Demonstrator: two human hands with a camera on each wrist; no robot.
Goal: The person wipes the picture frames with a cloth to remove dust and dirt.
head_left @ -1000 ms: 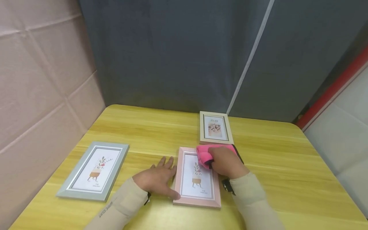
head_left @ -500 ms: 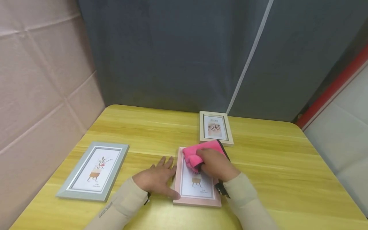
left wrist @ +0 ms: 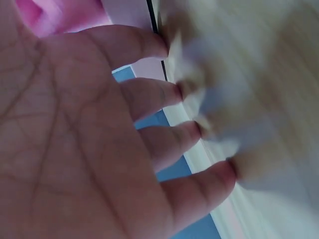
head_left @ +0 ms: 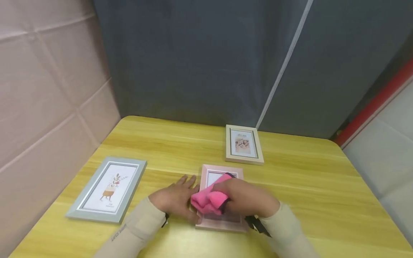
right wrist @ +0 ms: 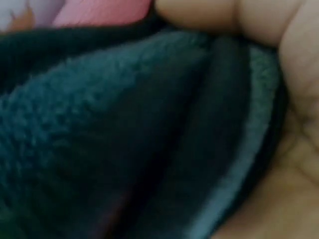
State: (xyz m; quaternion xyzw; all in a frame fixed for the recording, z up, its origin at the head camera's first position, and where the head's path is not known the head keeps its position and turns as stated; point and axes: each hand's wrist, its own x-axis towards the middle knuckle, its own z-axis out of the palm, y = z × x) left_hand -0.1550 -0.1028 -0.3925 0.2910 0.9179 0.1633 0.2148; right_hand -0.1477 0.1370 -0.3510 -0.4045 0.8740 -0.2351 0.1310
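Note:
A pink picture frame (head_left: 222, 225) lies flat on the yellow wooden table, its picture mostly covered. Over its glass my right hand (head_left: 248, 197) grips a bunched cloth (head_left: 208, 201), pink with dark edging. In the right wrist view the folded cloth (right wrist: 99, 109) shows a dark teal fleecy side, pinched between thumb and palm. My left hand (head_left: 176, 199) rests at the frame's left edge, fingers spread and fingertips on the table, thumb at the lower left corner. The left wrist view shows its palm (left wrist: 75, 134) with fingers extended and the pink cloth (left wrist: 65, 15) close by.
A grey-green picture frame (head_left: 73, 212) with a plant picture lies at the left of the table (head_left: 322, 200). Behind the pink one lies a smaller cream frame (head_left: 228, 143). A dark curtain (head_left: 193, 64) hangs along the table's far edge.
My right hand has moved the cloth from the pink picture frame's upper right corner leftward, then down across the picture toward my left thumb. The left hand has stayed in place.

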